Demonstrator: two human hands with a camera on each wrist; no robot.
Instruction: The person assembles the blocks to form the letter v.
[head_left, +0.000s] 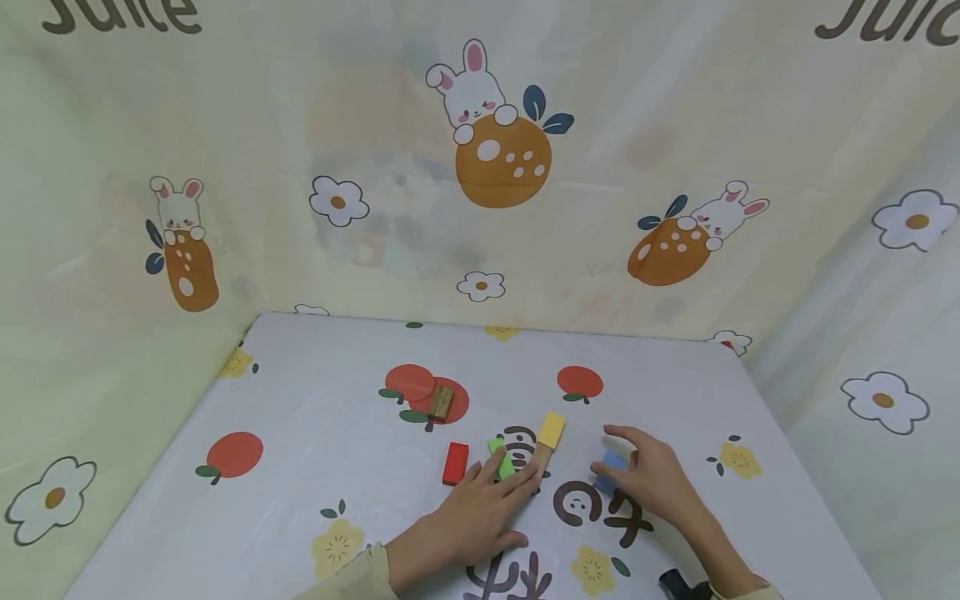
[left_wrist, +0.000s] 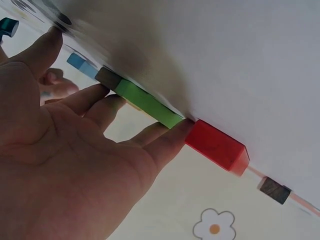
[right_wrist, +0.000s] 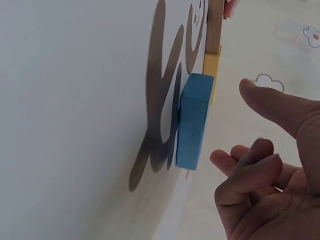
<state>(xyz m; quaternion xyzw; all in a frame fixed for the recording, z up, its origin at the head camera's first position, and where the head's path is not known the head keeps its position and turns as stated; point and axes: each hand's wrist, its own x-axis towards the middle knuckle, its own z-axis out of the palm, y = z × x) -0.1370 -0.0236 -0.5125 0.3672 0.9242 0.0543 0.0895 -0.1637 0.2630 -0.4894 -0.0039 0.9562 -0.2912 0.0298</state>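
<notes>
My left hand point(head_left: 478, 515) lies low over the cloth with its fingers spread, at the near ends of a green block point(head_left: 501, 458) and a light brown block point(head_left: 542, 456). In the left wrist view, the fingertips of that hand point(left_wrist: 85, 145) are at the green block point(left_wrist: 147, 103) and beside the red block point(left_wrist: 216, 145). My right hand point(head_left: 660, 479) is around a blue block point(head_left: 611, 472), thumb and fingers apart. The right wrist view has a gap between this hand point(right_wrist: 280, 185) and the blue block point(right_wrist: 192, 122).
A yellow block point(head_left: 552, 431) touches the far end of the light brown one. The red block point(head_left: 455, 463) lies left of the green one. Farther back is a dark brown block point(head_left: 441, 402). A black object point(head_left: 678, 585) lies at the near edge by my right forearm.
</notes>
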